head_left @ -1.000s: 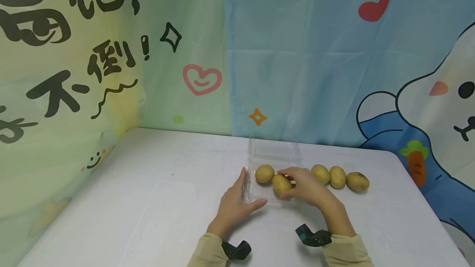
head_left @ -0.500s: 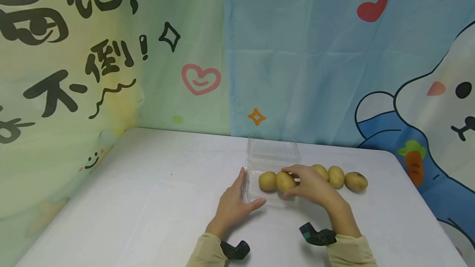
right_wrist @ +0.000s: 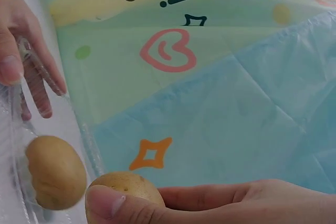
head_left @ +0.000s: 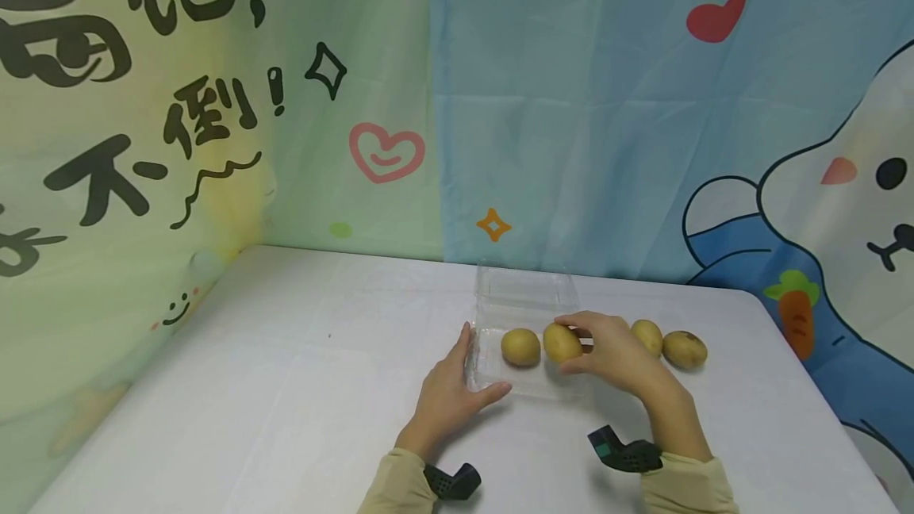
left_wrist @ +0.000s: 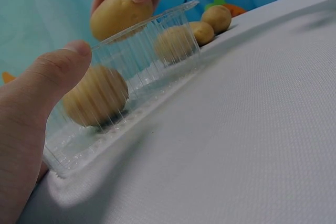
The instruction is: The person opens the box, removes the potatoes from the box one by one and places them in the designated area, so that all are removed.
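Observation:
A clear plastic hinged box [head_left: 488, 367] lies on the table, its lid [head_left: 527, 289] laid back behind it. My left hand [head_left: 448, 389] holds the box's left end, thumb along the near wall and long fingers up the left side. One yellow potato [head_left: 520, 347] rests inside the box, seen through the ribbed wall in the left wrist view. With thumb and fingertips my right hand [head_left: 616, 349] grips a second potato [head_left: 561, 342] over the right part of the box. The left wrist view shows that held potato [left_wrist: 119, 15] raised to rim height.
Right of the box, several more potatoes stand in a row, among them an oval one [head_left: 647, 336] and a darker-marked one [head_left: 685, 350]. My right hand partly covers this row in the head view. A printed cloth [head_left: 571, 117] hangs behind the white table [head_left: 321, 387].
My right hand has shifted right with the potato it holds. The potato in the box has also moved right and slightly nearer, and now sits apart from the held one. My left hand stays put.

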Motion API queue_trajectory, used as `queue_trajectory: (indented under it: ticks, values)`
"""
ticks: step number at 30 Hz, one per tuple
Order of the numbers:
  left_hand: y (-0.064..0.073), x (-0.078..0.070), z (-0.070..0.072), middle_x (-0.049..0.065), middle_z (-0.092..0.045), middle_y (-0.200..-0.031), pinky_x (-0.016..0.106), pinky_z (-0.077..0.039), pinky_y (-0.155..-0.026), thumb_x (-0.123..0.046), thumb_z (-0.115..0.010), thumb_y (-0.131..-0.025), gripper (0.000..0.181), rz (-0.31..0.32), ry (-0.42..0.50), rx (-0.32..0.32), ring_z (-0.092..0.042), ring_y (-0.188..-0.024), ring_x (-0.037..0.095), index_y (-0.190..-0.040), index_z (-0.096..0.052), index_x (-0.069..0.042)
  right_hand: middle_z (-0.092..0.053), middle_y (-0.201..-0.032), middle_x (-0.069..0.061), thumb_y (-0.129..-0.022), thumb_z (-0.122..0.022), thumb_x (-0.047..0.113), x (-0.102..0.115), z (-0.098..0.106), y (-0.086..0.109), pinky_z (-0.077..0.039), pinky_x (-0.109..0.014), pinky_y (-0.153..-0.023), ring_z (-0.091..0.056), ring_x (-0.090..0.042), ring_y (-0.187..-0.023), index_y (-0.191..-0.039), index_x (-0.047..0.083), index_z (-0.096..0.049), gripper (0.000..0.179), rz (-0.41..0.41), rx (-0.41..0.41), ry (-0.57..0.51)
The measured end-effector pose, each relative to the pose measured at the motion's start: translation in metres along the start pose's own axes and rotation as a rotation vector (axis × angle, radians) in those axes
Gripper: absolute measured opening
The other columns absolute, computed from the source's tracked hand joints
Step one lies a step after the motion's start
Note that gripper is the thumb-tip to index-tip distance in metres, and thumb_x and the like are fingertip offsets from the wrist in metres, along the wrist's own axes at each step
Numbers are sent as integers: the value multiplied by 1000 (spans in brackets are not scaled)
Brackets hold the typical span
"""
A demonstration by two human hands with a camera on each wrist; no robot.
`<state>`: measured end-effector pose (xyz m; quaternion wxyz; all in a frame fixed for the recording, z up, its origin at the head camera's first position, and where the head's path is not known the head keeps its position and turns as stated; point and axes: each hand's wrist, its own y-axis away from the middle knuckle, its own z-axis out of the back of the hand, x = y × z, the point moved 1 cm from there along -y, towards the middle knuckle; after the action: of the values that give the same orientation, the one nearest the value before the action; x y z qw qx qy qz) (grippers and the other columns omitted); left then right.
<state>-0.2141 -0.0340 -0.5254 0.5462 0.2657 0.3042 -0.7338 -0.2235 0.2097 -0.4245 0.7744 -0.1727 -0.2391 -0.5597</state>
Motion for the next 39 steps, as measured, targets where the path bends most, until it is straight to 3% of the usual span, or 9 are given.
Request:
queue_trajectory:
  ticks: [14, 22, 31, 39]
  values:
    - [0, -1, 1, 7, -38, -151, 47, -43, -103, -67, -66, -74, 108, -3, 1, 1, -48, -130, 31, -153, -17, -12, -59, -131, -17, -70, -83, 29, -7, 13, 9, -51, -49, -91, -60, -36, -114, -129, 7, -58, 68, -52, -34, 43]
    - [-1, 0, -1, 7, -39, -151, 46, -43, -103, -68, -65, -74, 108, -6, 3, 3, -47, -131, 30, -153, -17, -13, -56, -132, -20, -71, -83, 22, -15, 19, 15, -51, -47, -91, -58, -39, -116, -131, 4, -55, 68, -65, -51, -5]
    - [1, -1, 0, 8, -37, -151, 47, -42, -103, -67, -65, -74, 107, -4, 9, 4, -47, -131, 31, -153, -18, -12, -53, -135, -22, -72, -82, 24, -25, 27, 20, -51, -49, -92, -56, -42, -117, -134, 3, -52, 71, -106, -59, -12]
    - [1, -1, 1, 8, -37, -152, 47, -42, -103, -68, -65, -74, 108, 9, 4, 4, -47, -131, 32, -153, -17, -13, -51, -138, -21, -70, -83, 35, -33, 33, 25, -49, -53, -92, -54, -43, -119, -135, 8, -52, 77, -171, -66, 21]
